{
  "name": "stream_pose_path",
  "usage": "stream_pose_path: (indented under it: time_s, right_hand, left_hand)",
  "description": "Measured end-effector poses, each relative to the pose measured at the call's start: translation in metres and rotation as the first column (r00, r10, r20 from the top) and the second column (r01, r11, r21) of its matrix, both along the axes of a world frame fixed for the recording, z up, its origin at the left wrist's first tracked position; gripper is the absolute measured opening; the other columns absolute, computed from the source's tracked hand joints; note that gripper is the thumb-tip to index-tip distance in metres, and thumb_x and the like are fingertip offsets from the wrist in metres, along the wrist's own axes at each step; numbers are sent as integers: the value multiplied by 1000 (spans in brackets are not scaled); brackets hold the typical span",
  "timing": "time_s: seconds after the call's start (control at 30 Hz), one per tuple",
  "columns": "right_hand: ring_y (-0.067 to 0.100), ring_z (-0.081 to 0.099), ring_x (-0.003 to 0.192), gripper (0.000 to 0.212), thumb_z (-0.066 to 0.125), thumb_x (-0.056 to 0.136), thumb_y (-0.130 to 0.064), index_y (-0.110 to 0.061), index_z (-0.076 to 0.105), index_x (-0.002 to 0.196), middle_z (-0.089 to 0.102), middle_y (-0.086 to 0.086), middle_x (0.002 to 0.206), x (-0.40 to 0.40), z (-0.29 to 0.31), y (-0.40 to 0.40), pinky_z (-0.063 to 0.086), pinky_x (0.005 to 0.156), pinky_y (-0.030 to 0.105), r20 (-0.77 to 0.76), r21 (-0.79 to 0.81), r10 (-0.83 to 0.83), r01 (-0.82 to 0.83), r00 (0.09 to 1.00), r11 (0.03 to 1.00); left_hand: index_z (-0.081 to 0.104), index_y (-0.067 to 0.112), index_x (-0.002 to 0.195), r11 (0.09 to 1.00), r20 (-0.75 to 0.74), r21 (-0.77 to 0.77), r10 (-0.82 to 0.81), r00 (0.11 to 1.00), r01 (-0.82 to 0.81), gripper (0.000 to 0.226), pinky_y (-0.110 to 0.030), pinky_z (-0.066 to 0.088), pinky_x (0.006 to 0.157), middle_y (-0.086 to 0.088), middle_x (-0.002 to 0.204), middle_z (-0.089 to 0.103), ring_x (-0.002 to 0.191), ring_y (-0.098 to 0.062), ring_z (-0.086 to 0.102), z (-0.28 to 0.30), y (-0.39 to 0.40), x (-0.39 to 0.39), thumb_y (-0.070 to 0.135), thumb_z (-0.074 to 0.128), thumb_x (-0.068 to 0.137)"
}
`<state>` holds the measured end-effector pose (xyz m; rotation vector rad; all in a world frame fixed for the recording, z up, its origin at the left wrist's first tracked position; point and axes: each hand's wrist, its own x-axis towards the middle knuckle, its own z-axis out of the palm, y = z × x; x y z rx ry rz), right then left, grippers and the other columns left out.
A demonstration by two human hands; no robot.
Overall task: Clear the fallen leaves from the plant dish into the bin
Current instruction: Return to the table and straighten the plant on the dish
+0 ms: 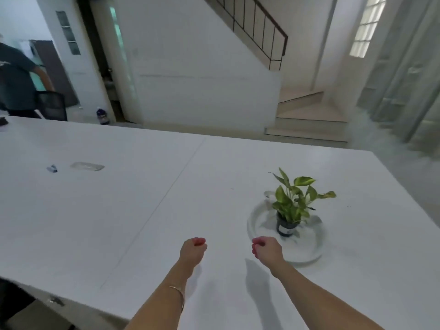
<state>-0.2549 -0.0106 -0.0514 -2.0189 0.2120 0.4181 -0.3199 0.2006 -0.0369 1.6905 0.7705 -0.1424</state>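
A small green plant (295,198) in a black pot (286,226) stands in a round white dish (307,254) on the right part of the white table (119,210). My right hand (266,251) hovers just left of the dish's near rim, fingers curled shut with nothing visible in them. My left hand (192,250) is held out over the table further left, also curled shut and holding nothing I can see. The frame is blurred; I cannot make out fallen leaves in the dish. No bin is in view.
A small dark object (52,168) and a flat clear item (87,166) lie at the far left of the table. A person (16,79) stands by a black chair (53,106) beyond the table's left end. Stairs (309,117) rise behind.
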Motion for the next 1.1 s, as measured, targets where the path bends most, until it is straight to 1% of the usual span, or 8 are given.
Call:
stream_pose_path:
  time_s: [0.07,0.17,0.23,0.47,0.6,0.73,0.8,1.1]
  right_hand:
    - [26,67,88,28,52,86,-2,-4,71,105,72,14,100,17,-4,-55,55,78,32,5,-29,-67,67,998,997]
    - [33,67,101,24,54,86,-2,-3,71,103,71,17,104,37,-15,-131,55,92,41,-23,-40,-155,154,988,987]
    - [34,66,103,24,55,86,-2,-2,70,104,70,19,107,44,-22,-161,53,95,44,-44,-38,-194,192,980,981]
    - [32,63,109,32,50,86,-3,-4,66,114,66,18,117,54,-40,-206,50,100,41,-115,-60,-289,284,950,957]
    - [32,56,119,39,47,89,-4,-4,56,127,58,18,130,54,-49,-208,46,104,39,-166,-79,-342,333,925,940]
    - [31,50,128,47,47,91,-5,-2,46,138,51,18,140,58,-53,-210,44,105,34,-192,-114,-386,370,902,922]
    - [32,51,126,47,48,90,-4,-2,46,137,52,18,138,63,-57,-212,45,104,34,-204,-119,-412,395,888,911]
    - [34,60,115,43,48,88,-5,-1,52,131,62,22,124,81,-71,-206,49,101,41,-207,-77,-459,453,864,888]
  left_hand:
    - [61,7,125,998,-5,-2,-64,998,64,38,-34,51,87,-16,120,66,104,-26,63,-2,-49,28,9,57,88]
    - [58,7,128,990,-29,-15,-138,990,138,40,-24,44,60,-9,95,62,76,-16,55,-6,-121,67,10,55,88]
    - [55,8,131,985,-55,-28,-169,984,168,42,-25,43,61,-7,94,59,81,-18,54,-9,-148,80,12,55,89]
    - [34,8,144,972,-206,-128,-221,953,198,58,-34,45,83,-11,135,48,118,-26,50,-25,-199,106,20,55,91]
    - [39,9,133,961,-277,-168,-261,925,221,47,-38,45,88,-9,115,47,105,-24,49,-38,-210,118,21,56,91]
    - [48,11,94,964,-265,-135,-260,929,231,10,-36,43,80,-10,105,51,94,-24,51,-46,-218,130,15,56,89]
    - [46,14,81,961,-252,-122,-271,929,247,12,-34,41,77,-11,103,51,92,-25,50,-49,-222,137,14,55,89]
    - [38,14,90,954,-213,-92,-299,930,286,15,-24,36,59,-9,106,45,91,-23,44,-62,-221,162,13,53,89]
